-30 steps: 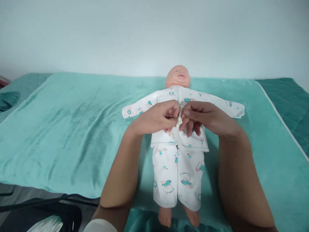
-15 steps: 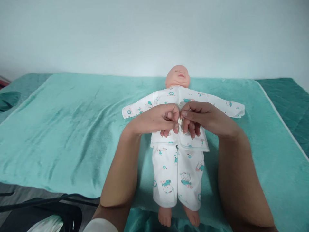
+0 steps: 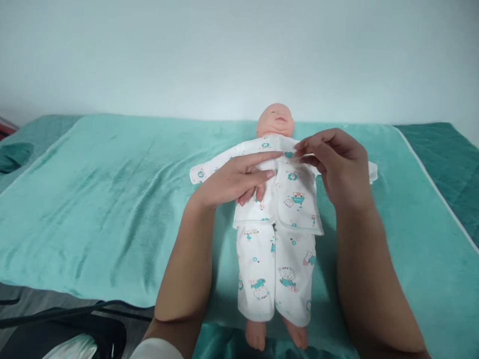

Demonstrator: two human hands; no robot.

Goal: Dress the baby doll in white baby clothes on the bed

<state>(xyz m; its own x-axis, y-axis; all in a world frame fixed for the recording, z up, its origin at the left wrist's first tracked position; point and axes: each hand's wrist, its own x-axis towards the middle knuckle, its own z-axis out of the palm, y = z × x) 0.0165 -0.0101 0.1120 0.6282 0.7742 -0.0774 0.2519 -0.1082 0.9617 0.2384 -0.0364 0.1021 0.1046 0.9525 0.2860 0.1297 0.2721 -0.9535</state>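
Note:
A baby doll (image 3: pixel 276 120) lies on its back, dressed in a white printed jacket (image 3: pixel 295 214) and matching trousers (image 3: pixel 256 269). My left hand (image 3: pixel 239 179) rests on the left side of the jacket front, index finger and thumb stretched toward the centre opening, holding nothing. Over the upper chest on the right, my right hand (image 3: pixel 333 162) hovers with loosely bent fingers and nothing visible in them. A small round fastener (image 3: pixel 278 186) shows at the middle of the front edge. The right hand hides part of the doll's sleeve.
A turquoise plush blanket (image 3: pixel 112 199) covers the surface beneath the doll, with a darker quilted cover (image 3: pixel 437 164) at the right. Behind stands a pale wall (image 3: pixel 224 55). At lower left are a black cable (image 3: pixel 67 310) and a dark bag-like object (image 3: pixel 112 331).
Both hands have come off the fastener at the middle of the jacket. My right hand has moved up and right; my left fingers have straightened and shifted up along the front.

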